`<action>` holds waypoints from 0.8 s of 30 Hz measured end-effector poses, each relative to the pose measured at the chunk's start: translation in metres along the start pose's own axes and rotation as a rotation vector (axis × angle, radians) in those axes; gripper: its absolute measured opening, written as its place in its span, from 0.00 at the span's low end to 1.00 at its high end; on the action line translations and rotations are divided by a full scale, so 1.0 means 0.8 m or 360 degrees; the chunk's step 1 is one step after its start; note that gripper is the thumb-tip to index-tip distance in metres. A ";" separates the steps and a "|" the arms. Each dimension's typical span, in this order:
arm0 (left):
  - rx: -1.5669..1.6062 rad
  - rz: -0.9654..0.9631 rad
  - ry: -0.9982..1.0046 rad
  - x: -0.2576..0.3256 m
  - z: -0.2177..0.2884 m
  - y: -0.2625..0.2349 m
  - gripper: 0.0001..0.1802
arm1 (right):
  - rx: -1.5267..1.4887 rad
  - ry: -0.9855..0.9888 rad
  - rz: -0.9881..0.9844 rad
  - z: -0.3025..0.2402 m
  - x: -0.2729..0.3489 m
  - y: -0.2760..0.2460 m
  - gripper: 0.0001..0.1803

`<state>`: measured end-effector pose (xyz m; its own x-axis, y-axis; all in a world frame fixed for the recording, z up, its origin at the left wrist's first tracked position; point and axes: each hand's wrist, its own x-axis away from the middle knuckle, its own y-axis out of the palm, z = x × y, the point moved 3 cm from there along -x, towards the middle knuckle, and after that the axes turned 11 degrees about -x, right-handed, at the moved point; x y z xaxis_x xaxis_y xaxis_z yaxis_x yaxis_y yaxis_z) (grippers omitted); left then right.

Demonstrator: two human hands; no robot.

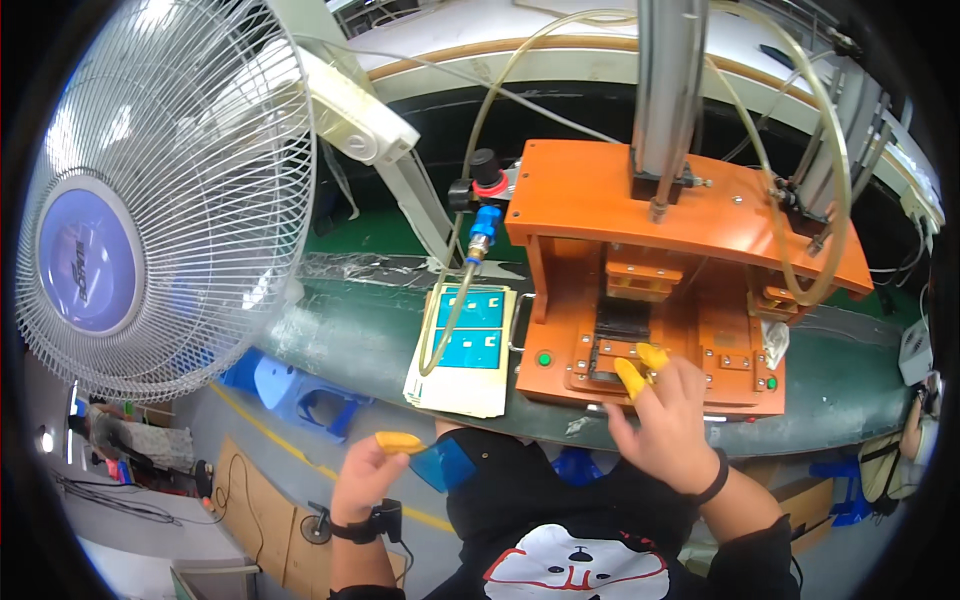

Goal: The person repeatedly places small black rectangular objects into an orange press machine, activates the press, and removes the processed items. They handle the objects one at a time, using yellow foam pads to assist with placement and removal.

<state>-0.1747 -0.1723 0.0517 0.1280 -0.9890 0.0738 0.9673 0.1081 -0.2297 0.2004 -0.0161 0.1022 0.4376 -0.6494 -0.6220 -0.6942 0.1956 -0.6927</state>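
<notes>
Pinched in your left hand [365, 478] is a blue film piece [445, 465], down by your lap. Your right hand [665, 415], yellow-capped fingertips [630, 377] loosely spread, holds nothing, touching the orange press fixture [640, 300].

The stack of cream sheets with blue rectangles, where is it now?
In the head view, the stack of sheets lies on the green bench, just left of the orange press, under a clear hose.

The press fixture [690, 215] looks like smooth, matt orange plastic. The fan [165, 190] has a glossy wire grille, and the blue film [445, 465] looks shiny.
</notes>
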 end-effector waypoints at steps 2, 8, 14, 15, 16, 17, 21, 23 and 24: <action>0.0105 -0.0186 0.0087 -0.021 0.007 0.035 0.15 | -0.0013 -0.0049 -0.0133 0.020 -0.004 0.003 0.13; 0.0082 -0.0419 0.0334 -0.137 0.045 0.141 0.13 | -0.0010 -0.0399 0.0026 0.037 -0.024 -0.018 0.07; -0.0888 -0.0178 0.1038 -0.251 0.103 0.193 0.14 | -0.0505 0.0131 0.0521 0.042 0.029 -0.139 0.06; -0.0826 -0.0202 0.0820 -0.263 0.114 0.207 0.13 | -0.0684 0.0298 0.0682 0.057 0.070 -0.154 0.07; -0.0953 -0.0202 0.0882 -0.278 0.126 0.218 0.14 | -0.0853 0.0466 0.0846 0.074 0.121 -0.172 0.08; -0.1066 -0.0215 0.0944 -0.294 0.134 0.232 0.14 | -0.1163 0.0638 0.1204 0.103 0.185 -0.178 0.11; -0.1611 -0.0164 0.0884 -0.358 0.109 0.264 0.12 | -0.1796 0.0902 0.2069 0.158 0.320 -0.205 0.17; -0.1786 -0.0140 0.1028 -0.399 0.076 0.266 0.17 | -0.1927 0.1020 0.2232 0.170 0.349 -0.214 0.16; -0.1736 -0.0005 0.1049 -0.416 0.050 0.261 0.19 | -0.2005 0.1079 0.2307 0.180 0.370 -0.221 0.16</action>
<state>-0.0068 0.1837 0.0179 -0.3095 -0.8857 -0.3461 0.2460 0.2770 -0.9289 0.5350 -0.1369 -0.0124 -0.7226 -0.6900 0.0422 -0.3282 0.3962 0.8575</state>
